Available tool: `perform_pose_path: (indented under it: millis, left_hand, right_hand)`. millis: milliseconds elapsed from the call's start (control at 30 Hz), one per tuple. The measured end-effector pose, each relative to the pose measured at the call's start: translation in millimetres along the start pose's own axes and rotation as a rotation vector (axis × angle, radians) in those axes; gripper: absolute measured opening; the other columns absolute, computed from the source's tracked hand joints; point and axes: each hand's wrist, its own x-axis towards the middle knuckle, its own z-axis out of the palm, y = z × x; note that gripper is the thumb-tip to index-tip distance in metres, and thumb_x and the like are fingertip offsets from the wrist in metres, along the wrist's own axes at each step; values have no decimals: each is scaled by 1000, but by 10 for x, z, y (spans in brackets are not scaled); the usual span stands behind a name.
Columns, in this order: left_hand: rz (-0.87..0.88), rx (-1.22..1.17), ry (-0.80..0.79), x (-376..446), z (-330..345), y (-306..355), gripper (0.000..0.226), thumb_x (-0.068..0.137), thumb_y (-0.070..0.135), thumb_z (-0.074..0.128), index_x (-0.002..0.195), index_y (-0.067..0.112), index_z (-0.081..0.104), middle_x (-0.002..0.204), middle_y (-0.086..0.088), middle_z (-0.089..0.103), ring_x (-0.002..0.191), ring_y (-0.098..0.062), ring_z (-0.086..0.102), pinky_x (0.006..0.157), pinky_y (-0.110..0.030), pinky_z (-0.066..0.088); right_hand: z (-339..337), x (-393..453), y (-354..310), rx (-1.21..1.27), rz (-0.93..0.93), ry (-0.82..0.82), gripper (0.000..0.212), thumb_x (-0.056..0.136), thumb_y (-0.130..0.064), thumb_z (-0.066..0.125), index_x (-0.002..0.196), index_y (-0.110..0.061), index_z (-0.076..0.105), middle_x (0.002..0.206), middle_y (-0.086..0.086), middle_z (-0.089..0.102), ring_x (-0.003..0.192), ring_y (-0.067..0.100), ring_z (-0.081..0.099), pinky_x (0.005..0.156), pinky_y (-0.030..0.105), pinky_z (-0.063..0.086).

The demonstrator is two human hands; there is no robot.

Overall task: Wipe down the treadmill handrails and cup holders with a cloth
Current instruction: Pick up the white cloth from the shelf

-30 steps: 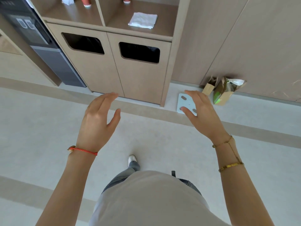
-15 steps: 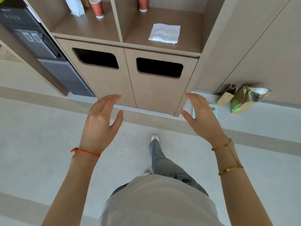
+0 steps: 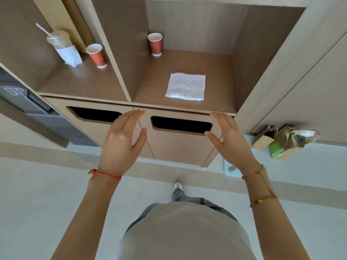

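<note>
The person stands in front of a wooden cabinet [image 3: 180, 147], and no treadmill is visible. The white folded cloth [image 3: 185, 86] lies flat on the right shelf [image 3: 216, 68], in front of a red paper cup [image 3: 155, 44]. The left hand [image 3: 122, 145] and the right hand [image 3: 232, 141] are both raised below the shelf edge, fingers straight and relaxed, holding nothing. The step in hand seems to be fetching the cloth. The next move probably calls for one hand to reach forward over the shelf edge and take the cloth.
</note>
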Motion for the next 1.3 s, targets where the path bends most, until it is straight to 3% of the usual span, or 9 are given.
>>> perform_pose_path:
  millis: [267, 500, 700, 833, 900, 1067, 1200, 1300]
  left_hand:
    - [18, -21, -42, 960, 419, -306, 39, 95, 13, 57, 134, 9, 55, 129, -10, 59, 118, -29, 56, 99, -47, 48]
    - [24, 41, -97, 1502, 928, -740, 40, 94, 10, 58, 133, 8, 55, 124, -12, 61, 115, -29, 56, 105, -44, 43]
    - [22, 86, -202, 1784, 1317, -1081, 41, 95, 12, 56, 135, 5, 54, 131, -12, 60, 120, -29, 55, 106, -46, 42]
    - [-25, 103, -293, 1884, 1506, -1199, 41, 96, 17, 53, 137, 8, 53, 136, -10, 57, 127, -28, 51, 107, -46, 40]
    - [-43, 103, -324, 1903, 1555, -1234, 41, 97, 18, 52, 137, 9, 53, 138, -9, 56, 129, -28, 50, 106, -46, 40]
    - [-72, 94, -372, 1902, 1620, -1290, 40, 97, 19, 51, 137, 10, 53, 139, -7, 54, 133, -25, 46, 111, -41, 33]
    - [-74, 68, -407, 1884, 1642, -1320, 41, 98, 20, 49, 138, 12, 52, 140, -6, 54, 134, -24, 44, 113, -39, 31]
    - [-76, 62, -414, 1858, 1661, -1331, 40, 98, 20, 50, 138, 12, 53, 140, -5, 54, 135, -23, 43, 114, -38, 30]
  right_hand:
    - [66, 1035, 160, 9, -10, 2, 46, 98, -27, 56, 141, -14, 45, 140, 3, 47, 126, 20, 44, 104, 31, 40]
    - [357, 1738, 413, -82, 74, 2, 45, 99, -27, 55, 139, -9, 47, 145, 9, 45, 130, 26, 43, 110, 37, 37]
    - [728, 2328, 612, -129, 124, -137, 65, 96, -39, 57, 150, -14, 32, 159, 8, 24, 147, 28, 18, 118, 42, 28]
    - [1028, 2584, 727, -145, 172, -254, 81, 91, -52, 58, 154, -20, 20, 162, 6, 14, 151, 28, 3, 123, 48, 10]
    - [1157, 2646, 767, -165, 207, -255, 85, 89, -58, 58, 154, -20, 20, 161, 5, 17, 150, 28, 8, 123, 47, 6]
    - [1355, 2601, 813, -217, 275, -122, 87, 83, -65, 59, 151, -18, 30, 155, 1, 30, 143, 26, 22, 118, 44, 20]
    - [1406, 2588, 795, -240, 280, -68, 74, 85, -59, 60, 144, -19, 41, 147, 0, 40, 135, 27, 33, 109, 43, 29]
    - [1423, 2518, 725, -289, 252, 3, 54, 87, -49, 62, 131, -17, 54, 133, 3, 52, 119, 30, 44, 94, 42, 38]
